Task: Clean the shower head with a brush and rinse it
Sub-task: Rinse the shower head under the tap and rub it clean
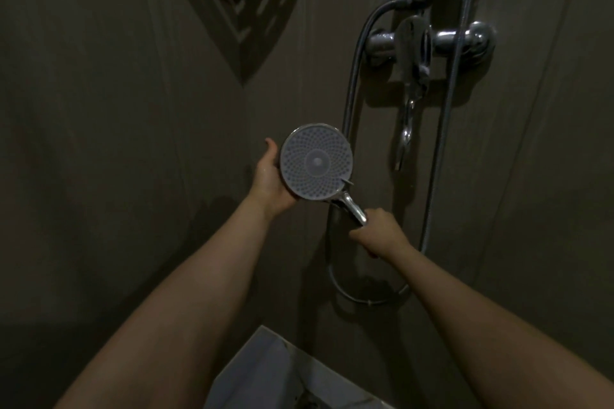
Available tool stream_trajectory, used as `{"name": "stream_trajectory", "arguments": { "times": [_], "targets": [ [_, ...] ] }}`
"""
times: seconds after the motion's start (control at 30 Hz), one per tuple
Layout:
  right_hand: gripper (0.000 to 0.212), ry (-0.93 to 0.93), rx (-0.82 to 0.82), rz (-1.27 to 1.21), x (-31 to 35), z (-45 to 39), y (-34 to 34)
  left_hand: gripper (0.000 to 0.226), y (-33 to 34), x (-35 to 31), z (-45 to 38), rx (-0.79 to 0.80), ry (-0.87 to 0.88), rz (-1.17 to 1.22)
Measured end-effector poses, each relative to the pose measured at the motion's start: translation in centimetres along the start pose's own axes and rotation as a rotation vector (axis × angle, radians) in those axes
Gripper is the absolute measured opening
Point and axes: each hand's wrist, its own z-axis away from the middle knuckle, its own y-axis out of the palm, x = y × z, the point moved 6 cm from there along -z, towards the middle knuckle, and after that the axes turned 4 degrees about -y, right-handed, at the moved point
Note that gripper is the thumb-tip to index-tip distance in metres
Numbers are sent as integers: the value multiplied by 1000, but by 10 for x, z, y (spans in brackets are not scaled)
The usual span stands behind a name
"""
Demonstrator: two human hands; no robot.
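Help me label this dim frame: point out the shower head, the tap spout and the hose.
shower head (316,161): head view, centre of the nozzle face.
tap spout (406,133): head view, lower chrome part of the spout.
hose (353,76): head view, left stretch running down the wall.

The shower head (316,161) has a matt pale face that looks like plastic, and its handle (353,209) is shiny chrome metal. The hose (353,76) and mixer tap (465,40) are glossy metal too; the wall (133,143) looks smooth and matt.
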Motion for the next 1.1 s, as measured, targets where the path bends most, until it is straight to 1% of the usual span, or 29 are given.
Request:
{"name": "stream_trajectory", "arguments": {
  "times": [0.03,0.1,0.13,0.17,0.23,0.27,0.33,0.37,0.43,0.5,0.53,0.57,0.63,0.67,0.7,0.73,0.8,0.87,0.93,1.0,1.03,1.1],
  "targets": [
    [15,-10,-65,66,0,0,-6,71,-5,-3,-1,-56,42,-36],
    [31,6,-215,129,-2,1,-19,70,-22,-8,-7,-206,99,-83],
    [35,9,-265,131,-2,1,-25,72,-27,-7,-10,-229,86,-106],
    [34,2,-272,131,-1,-1,-26,73,-29,-3,-11,-218,52,-122],
    [28,-25,-212,91,3,-3,-23,74,-27,5,-12,-159,19,-82],
    [29,-38,-188,63,5,-3,-21,73,-26,7,-11,-146,34,-29],
    [27,-41,-178,66,8,-4,-21,67,-20,7,-8,-113,59,61],
    [28,-42,-167,82,8,-4,-22,62,-16,8,-6,-87,58,66],
    [30,-49,-157,106,9,-4,-25,45,-14,10,-3,-68,64,8],
    [31,-53,-136,125,11,-4,-28,26,-19,8,-6,-86,135,-79],
    [33,-35,-90,109,11,-5,-27,16,-20,7,-7,-107,167,-119],
    [36,-22,-26,88,9,-7,-24,13,-21,6,-7,-134,190,-161],
    [37,37,129,118,1,-5,-18,17,-18,5,-3,-156,224,-201],
    [39,65,153,169,-3,-4,-19,18,-16,6,-2,-159,239,-210],
    [43,76,152,222,-7,-3,-21,19,-15,7,-1,-164,254,-222],
    [46,70,123,202,-9,-2,-24,19,-14,8,-1,-175,265,-223],
    [43,34,36,96,-6,-3,-28,20,-13,6,0,-187,300,-233],
    [45,-11,-15,89,3,-2,-29,21,-7,3,0,-157,316,-267],
    [42,-4,18,104,9,-3,-23,21,4,1,3,-116,304,-352],
    [40,48,44,78,9,-3,-18,30,16,3,6,-101,279,-444],
    [40,68,55,63,9,-4,-15,35,19,3,6,-113,282,-477],
    [41,80,95,45,11,-3,-12,37,23,-2,6,-162,329,-530]
  ]
}}
